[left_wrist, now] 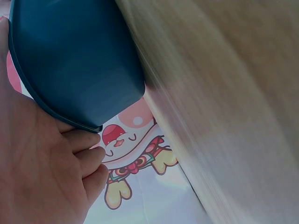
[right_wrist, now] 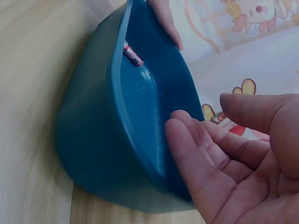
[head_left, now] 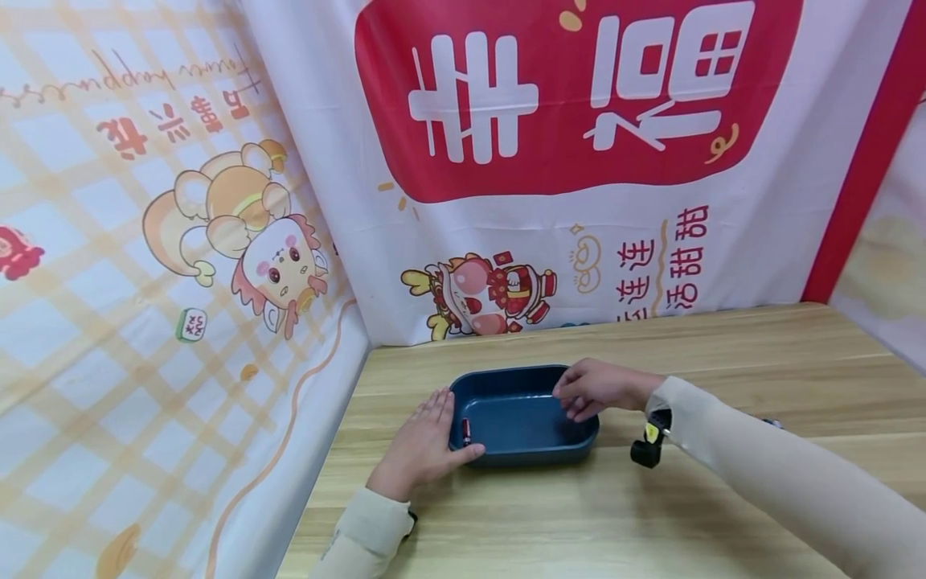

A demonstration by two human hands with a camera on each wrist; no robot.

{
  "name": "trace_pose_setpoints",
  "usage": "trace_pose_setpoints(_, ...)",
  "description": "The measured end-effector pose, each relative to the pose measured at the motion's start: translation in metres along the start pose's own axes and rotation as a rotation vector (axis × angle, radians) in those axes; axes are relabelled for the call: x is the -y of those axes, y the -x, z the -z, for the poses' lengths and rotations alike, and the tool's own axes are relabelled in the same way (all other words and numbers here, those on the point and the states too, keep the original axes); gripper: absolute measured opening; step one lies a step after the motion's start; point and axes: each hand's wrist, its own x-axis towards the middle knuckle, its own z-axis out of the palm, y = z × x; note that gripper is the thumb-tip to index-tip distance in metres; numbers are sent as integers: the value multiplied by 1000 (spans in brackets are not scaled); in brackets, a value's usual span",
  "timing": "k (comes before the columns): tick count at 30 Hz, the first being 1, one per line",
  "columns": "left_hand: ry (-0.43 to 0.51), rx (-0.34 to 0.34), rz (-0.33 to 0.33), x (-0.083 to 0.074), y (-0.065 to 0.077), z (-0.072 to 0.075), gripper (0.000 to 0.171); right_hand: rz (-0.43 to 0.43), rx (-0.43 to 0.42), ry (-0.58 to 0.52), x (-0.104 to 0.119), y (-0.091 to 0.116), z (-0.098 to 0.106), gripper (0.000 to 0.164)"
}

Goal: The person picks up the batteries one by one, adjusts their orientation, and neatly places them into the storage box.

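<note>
A dark blue oval-cornered basin (head_left: 524,461) stands on the wooden table. Against its left end lies my left hand (head_left: 425,441), fingers along the rim and thumb stretched over the front left corner. The left wrist view shows these fingers (left_wrist: 81,151) beside the basin's rim. Over the right end hovers my right hand (head_left: 589,388), fingers loosely bent with nothing between them, as the right wrist view of the hand (right_wrist: 243,158) also shows. Inside the basin, near its left end, lies a small red and silver cylinder (right_wrist: 133,54), perhaps a battery.
The wooden table (head_left: 550,523) meets a printed cloth (head_left: 325,265) on the left and another behind. Past my right forearm, a small object (head_left: 776,423) lies mostly hidden by the sleeve. A black wrist camera (head_left: 646,452) hangs below the right cuff.
</note>
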Motion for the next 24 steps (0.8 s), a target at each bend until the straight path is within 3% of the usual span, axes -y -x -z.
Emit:
trace_pose_setpoints(6, -3, -3, -3, 1, -1, -2, 109, -31, -37, -38, -8, 7, 10, 21)
trace_pose_setpoints(24, 13, 4, 1, 1, 2, -1, 109, -7, -78, -52, -30, 47, 51, 34)
